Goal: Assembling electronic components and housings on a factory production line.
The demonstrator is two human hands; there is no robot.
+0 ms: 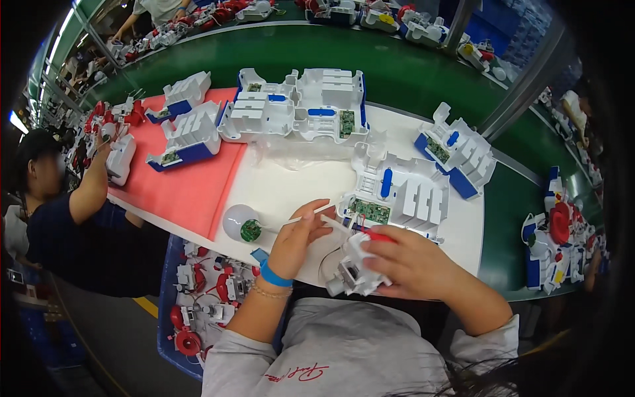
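Note:
My right hand point(413, 261) is wrapped round a white plastic assembly point(354, 268) with a grey cylindrical end and a red part point(379, 235) by the fingers. Just to its left, my left hand point(301, 239), with a blue wristband, has its fingers closed on a white cable point(336, 225). Beyond my hands lies an open white housing half point(423, 198) with a green circuit board point(370, 211) and a blue strip. Left of my left hand, a translucent white dome point(237, 221) carries a small round green board point(251, 229). My fingers partly hide the cable and the assembly.
More white-and-blue housings point(324, 109) stand along the table's far side, others on a red mat point(192, 192). A blue bin point(165, 317) of red and white parts is below left. A co-worker point(66, 218) is at left. Green conveyor point(410, 69) runs behind, near a metal post point(529, 76).

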